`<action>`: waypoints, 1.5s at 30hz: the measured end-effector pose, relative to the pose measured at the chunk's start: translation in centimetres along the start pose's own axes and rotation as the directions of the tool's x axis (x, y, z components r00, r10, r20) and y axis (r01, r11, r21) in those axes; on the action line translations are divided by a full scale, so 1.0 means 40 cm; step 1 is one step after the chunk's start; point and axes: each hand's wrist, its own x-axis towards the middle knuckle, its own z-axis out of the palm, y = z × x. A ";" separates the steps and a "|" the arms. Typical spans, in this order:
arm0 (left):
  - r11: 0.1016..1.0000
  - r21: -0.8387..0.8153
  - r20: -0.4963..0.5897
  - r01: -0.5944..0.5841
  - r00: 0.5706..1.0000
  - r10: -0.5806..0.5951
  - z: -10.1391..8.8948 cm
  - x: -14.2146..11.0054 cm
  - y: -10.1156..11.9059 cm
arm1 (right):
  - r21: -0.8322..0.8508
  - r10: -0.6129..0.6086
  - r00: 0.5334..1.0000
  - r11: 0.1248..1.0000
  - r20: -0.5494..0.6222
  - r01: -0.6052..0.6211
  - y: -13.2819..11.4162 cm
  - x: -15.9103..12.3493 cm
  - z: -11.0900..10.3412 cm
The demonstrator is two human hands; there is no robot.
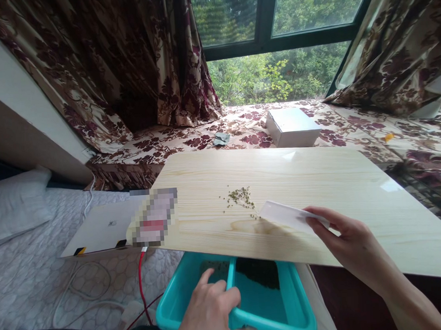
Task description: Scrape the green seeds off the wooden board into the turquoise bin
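Observation:
My right hand [346, 234] grips one end of a thin white rectangular piece [285, 215], which looks like a shallow tray or lid. Its far end tilts down to the wooden tabletop [318, 179], beside a scatter of small greenish grains [241, 197]. Below the table's near edge, a teal two-compartment bin [308, 319] stands close to me. My left hand [214, 310] is over the bin, its fingers and thumb closed about the middle divider, index finger stretched forward. Dark grains [260, 272] lie in the bin's right compartment. The left compartment is partly hidden by my hand.
A phone-like blurred object [154, 221] with a red cable [141, 279] lies at the table's left edge, by a pale laptop-like panel [101, 227]. A white box [293, 125] and a crumpled grey-green piece [221, 138] sit on the window ledge. A quilted bed [18, 282] is left.

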 end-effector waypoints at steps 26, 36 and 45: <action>1.000 0.004 0.015 -0.001 1.000 0.001 -0.006 0.002 0.002 | 0.029 -0.008 1.000 1.000 0.014 0.007 -0.023 0.009 0.024; 1.000 0.015 0.040 0.006 0.999 -0.006 -0.011 0.002 0.002 | -0.041 -0.059 0.998 0.997 0.038 0.061 -0.026 0.012 0.047; 1.000 -0.024 0.034 0.020 0.999 -0.019 -0.007 0.000 0.000 | -0.117 -0.078 0.996 0.990 -0.038 0.073 -0.011 0.018 0.034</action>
